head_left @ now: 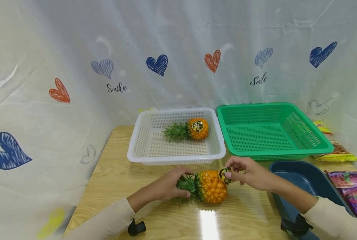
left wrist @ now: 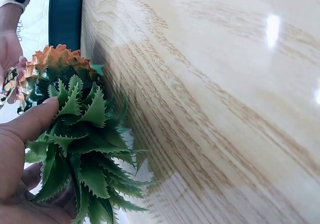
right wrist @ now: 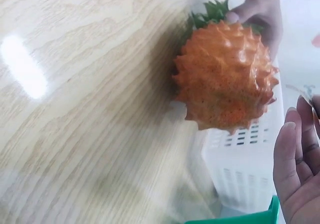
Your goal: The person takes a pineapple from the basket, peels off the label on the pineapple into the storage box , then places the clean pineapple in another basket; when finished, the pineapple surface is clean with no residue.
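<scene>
An orange pineapple (head_left: 212, 191) lies on its side on the wooden table, its green crown pointing left. My left hand (head_left: 167, 185) grips the crown, with thumb and fingers on either side of the leaves (left wrist: 92, 149). At the fruit's far right end, my right hand (head_left: 251, 173) pinches a round black-and-yellow sticker (head_left: 224, 176) between thumb and fingers. The right wrist view shows the spiky base of the fruit (right wrist: 225, 79) facing the camera, beside the curled fingers (right wrist: 286, 154).
Behind the hands stands a white basket (head_left: 178, 159) holding a second pineapple (head_left: 204, 133) with a similar sticker. A green basket (head_left: 256, 133) adjoins it on the right. Nearer are a dark blue tray (head_left: 295, 176) and purple snack bags (head_left: 356, 195); a printed curtain (head_left: 181, 40) hangs behind.
</scene>
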Demonstrator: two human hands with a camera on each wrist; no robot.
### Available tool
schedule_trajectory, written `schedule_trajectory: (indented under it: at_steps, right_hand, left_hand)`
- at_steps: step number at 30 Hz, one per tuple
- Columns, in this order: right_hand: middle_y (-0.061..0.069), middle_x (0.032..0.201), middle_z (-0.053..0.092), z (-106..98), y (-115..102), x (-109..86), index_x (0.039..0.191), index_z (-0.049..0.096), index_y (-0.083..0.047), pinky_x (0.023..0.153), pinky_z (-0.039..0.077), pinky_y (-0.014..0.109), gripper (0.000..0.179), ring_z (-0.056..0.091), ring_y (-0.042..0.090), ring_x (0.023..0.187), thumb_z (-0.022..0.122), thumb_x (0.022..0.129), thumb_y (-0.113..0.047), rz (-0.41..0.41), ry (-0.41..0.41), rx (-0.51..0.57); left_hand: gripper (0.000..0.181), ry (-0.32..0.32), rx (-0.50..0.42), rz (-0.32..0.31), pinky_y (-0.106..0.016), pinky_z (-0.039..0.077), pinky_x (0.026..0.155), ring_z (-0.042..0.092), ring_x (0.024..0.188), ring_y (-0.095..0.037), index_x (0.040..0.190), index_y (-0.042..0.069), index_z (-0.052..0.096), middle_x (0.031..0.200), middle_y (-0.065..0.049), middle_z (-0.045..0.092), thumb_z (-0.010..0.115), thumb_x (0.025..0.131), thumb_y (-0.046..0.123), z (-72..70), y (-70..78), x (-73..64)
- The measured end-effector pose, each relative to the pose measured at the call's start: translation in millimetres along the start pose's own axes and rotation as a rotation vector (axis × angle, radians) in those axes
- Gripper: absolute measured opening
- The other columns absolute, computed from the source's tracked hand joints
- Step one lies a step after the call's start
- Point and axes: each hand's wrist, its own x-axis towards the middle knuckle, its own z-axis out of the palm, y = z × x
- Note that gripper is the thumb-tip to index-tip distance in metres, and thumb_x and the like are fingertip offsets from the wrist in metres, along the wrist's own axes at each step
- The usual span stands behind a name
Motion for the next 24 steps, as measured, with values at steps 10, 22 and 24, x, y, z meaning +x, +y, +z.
schedule_trajectory:
  at_steps: [10, 22, 24]
  right_hand:
    - [0.009, 0.089, 0.064, -8.4, 2.2, -9.2, 0.113, 0.059, -0.006, 0.059, 0.055, 0.037, 0.017, 0.061, 0.014, 0.074, 0.062, 0.101, -0.018, 0.042, 0.013, -0.008]
    - [0.006, 0.087, 0.065, -27.9, 16.3, -25.8, 0.109, 0.063, -0.01, 0.056, 0.051, 0.034, 0.01, 0.057, 0.02, 0.071, 0.062, 0.101, -0.014, 0.016, 0.069, -0.01]
    - [0.006, 0.086, 0.063, -31.8, 19.8, -30.2, 0.109, 0.062, -0.009, 0.055, 0.05, 0.034, 0.01, 0.055, 0.023, 0.069, 0.062, 0.101, -0.014, 0.031, 0.075, -0.011]
  left_hand:
    - [0.066, 0.004, 0.017, 0.001, -0.049, 0.042, 0.11, 0.045, 0.139, -0.024, 0.144, 0.023, 0.05, 0.148, -0.001, 0.047, 0.079, 0.088, 0.04, -1.2, 0.3, 3.0]
    - [0.066, 0.0, -0.012, -0.016, -0.051, 0.042, 0.109, 0.044, 0.14, -0.025, 0.144, 0.025, 0.049, 0.148, 0.0, 0.046, 0.078, 0.088, 0.043, 0.6, -1.9, 0.8]
    - [0.066, -0.001, -0.017, -0.016, -0.051, 0.042, 0.11, 0.044, 0.14, -0.026, 0.145, 0.025, 0.049, 0.148, 0.0, 0.046, 0.078, 0.088, 0.042, 1.6, -2.1, 0.2]
